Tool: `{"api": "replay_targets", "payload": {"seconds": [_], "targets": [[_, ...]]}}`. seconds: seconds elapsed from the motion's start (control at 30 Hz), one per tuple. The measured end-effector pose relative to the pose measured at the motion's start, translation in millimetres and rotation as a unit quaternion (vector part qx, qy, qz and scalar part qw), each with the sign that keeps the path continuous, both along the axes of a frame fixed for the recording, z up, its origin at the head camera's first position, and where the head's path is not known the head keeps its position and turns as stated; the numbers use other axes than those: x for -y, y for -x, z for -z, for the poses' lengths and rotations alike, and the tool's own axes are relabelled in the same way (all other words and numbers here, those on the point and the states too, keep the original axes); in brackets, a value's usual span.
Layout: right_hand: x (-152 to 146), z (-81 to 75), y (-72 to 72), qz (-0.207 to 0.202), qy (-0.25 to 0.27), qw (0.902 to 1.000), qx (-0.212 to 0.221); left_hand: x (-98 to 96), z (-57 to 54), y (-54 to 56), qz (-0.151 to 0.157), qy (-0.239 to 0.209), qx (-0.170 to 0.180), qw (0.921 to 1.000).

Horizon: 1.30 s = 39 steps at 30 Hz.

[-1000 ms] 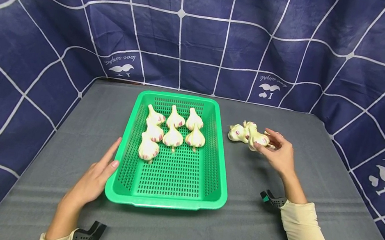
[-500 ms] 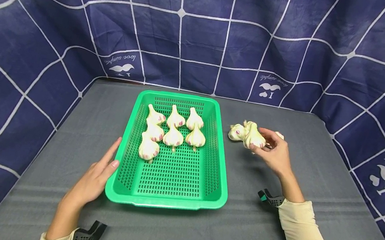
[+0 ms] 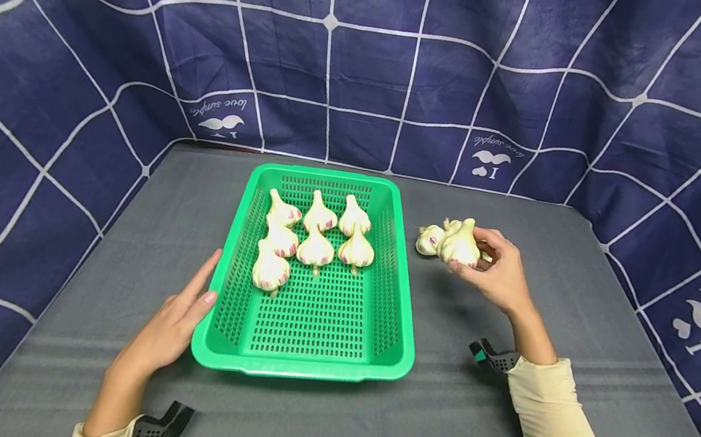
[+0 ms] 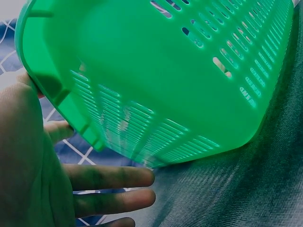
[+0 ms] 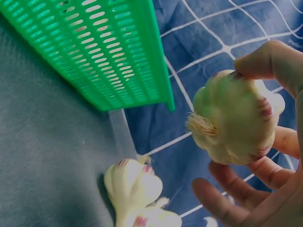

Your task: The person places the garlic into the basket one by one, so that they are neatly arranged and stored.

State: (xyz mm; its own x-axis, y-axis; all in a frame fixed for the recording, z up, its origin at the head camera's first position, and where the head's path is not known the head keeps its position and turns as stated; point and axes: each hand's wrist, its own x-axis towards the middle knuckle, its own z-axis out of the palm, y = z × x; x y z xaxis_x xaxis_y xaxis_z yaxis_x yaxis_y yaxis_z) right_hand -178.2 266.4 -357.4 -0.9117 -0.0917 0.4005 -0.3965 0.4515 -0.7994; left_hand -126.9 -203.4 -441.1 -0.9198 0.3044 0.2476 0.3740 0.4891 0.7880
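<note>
My right hand [image 3: 506, 278] pinches a garlic bulb [image 3: 460, 245] between thumb and fingers, its stem pointing up in the head view. In the right wrist view the held bulb [image 5: 232, 120] is off the table, with its root tuft and purple streaks showing. Just behind it, other garlic bulbs [image 3: 429, 241] lie on the table, partly hidden. My left hand [image 3: 165, 328] rests against the left rim of a green plastic basket [image 3: 303, 372], its fingers extended in the left wrist view. Several garlic bulbs [image 3: 316, 250] sit in rows toward the basket's far end.
A grey cloth [image 3: 332, 435] covers the table. Blue curtains [image 3: 374, 63] with white grid lines enclose its back and sides. The basket's perforated wall [image 5: 94, 52] stands left of the held bulb in the right wrist view.
My right hand has lifted the garlic bulb from the group and shifted it slightly left, turning its stem upward. The left hand and the basket have stayed put.
</note>
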Motion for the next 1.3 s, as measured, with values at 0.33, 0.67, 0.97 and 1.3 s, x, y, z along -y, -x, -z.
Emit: {"api": "replay_targets", "payload": {"seconds": [0.33, 0.67, 0.97, 1.3], "targets": [[11, -17.8, -4.1, 0.001, -0.069, 0.9975, -0.016, 0.5, 0.2, -0.1, -0.001, -0.002, -0.005, 1.0000], [9, -9.5, 9.3, -0.039, -0.045, 0.9982, 0.008, 0.1, -0.8, -0.3, -0.002, -0.002, -0.001, 1.0000], [14, -1.4, 22.8, -0.109, 0.042, 0.9916, 0.055, 0.4, -0.6, -0.3, 0.001, -0.007, -0.004, 1.0000], [31, -2.7, 38.4, -0.172, 0.064, 0.9824, 0.033, 0.3, -0.3, -1.2, -0.003, -0.001, 0.005, 1.0000]]}}
